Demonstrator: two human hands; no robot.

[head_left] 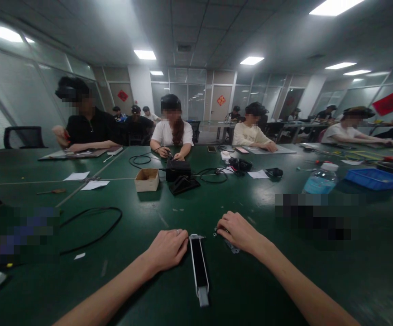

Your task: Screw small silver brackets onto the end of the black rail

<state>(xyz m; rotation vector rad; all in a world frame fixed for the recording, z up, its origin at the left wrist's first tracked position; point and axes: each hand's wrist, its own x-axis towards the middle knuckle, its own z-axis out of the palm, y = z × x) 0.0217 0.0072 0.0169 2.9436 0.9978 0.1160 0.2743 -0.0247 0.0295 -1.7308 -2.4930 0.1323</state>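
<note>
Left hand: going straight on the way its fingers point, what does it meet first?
Probably the silver top end of the black bar lying between the hands. The left hand points rightward at it, close by; whether they already touch is unclear.

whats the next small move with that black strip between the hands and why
Probably shift the right hand, whose fingertips sit on a small metal piece, leftward toward the far end of the black strip. The left hand rests beside that end, and the strip lies flat on the green table between both hands. Whether the piece is pinched is unclear.
</note>
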